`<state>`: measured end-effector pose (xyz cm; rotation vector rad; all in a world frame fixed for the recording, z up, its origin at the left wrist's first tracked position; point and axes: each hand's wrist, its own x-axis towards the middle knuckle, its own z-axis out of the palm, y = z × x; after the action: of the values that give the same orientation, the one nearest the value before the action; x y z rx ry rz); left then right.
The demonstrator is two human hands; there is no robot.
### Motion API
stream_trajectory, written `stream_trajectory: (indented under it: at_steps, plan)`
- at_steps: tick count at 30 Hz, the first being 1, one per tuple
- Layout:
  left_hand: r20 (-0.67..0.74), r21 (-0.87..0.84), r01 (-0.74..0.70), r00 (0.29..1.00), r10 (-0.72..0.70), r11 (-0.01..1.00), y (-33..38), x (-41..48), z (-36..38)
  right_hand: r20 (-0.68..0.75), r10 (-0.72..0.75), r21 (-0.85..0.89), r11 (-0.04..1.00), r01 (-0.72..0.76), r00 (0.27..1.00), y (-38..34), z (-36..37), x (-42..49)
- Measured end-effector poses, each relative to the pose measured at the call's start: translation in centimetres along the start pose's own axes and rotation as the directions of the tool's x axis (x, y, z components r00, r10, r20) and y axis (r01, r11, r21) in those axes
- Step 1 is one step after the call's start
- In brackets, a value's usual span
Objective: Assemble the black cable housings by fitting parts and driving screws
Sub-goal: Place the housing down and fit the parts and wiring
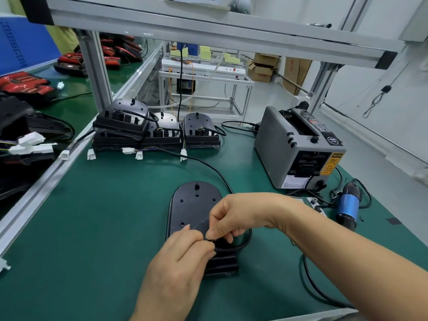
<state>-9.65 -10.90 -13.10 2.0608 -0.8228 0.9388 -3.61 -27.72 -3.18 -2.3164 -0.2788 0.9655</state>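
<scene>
While the black oval plastic housing [194, 205] lies left of the grey boxy tape dispenser [296, 147], left hand [183, 251] and right hand [238, 214] pinch its limp black cable [243, 245] together; the shell seems rigid and light, so hold its rim.

Grey tape dispenser [298, 147] — green mat [104, 228]

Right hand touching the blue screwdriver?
Apart. Head view: right hand pinches the cable at the housing; blue screwdriver lies on the mat, far to its right.
</scene>
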Motion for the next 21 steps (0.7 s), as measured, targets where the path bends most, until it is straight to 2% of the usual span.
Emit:
stream_trajectory:
  at_steps: [8,12,15,17,19,21]
  plan:
    - [-0.038,0.007,-0.016,0.999,0.016,1.000,0.2,0.4,-0.1,-0.129,-0.036,0.064,0.997,0.044,0.991,0.5,1.0,-0.6]
    - [-0.022,0.022,0.010,1.000,-0.010,1.000,0.3,0.6,-0.2,-0.327,0.007,0.217,0.974,0.068,0.945,1.6,0.1,-2.1]
    - [-0.016,0.023,0.011,1.000,-0.011,1.000,0.3,0.5,-0.1,-0.507,0.138,0.346,0.937,0.054,0.851,4.1,-2.0,-4.8]
    - [-0.009,0.020,0.007,1.000,-0.007,1.000,0.4,0.6,-0.1,-0.612,0.247,0.343,0.939,-0.030,0.751,6.5,-3.6,-6.8]
    - [-0.011,0.017,0.009,1.000,-0.009,1.000,0.3,0.6,-0.1,-0.699,0.347,0.258,0.938,-0.232,0.626,9.4,-5.3,-8.2]
    - [-0.021,0.016,0.007,1.000,-0.007,1.000,0.2,0.5,0.0,-0.753,0.436,0.129,0.832,-0.540,0.492,12.4,-6.7,-9.3]
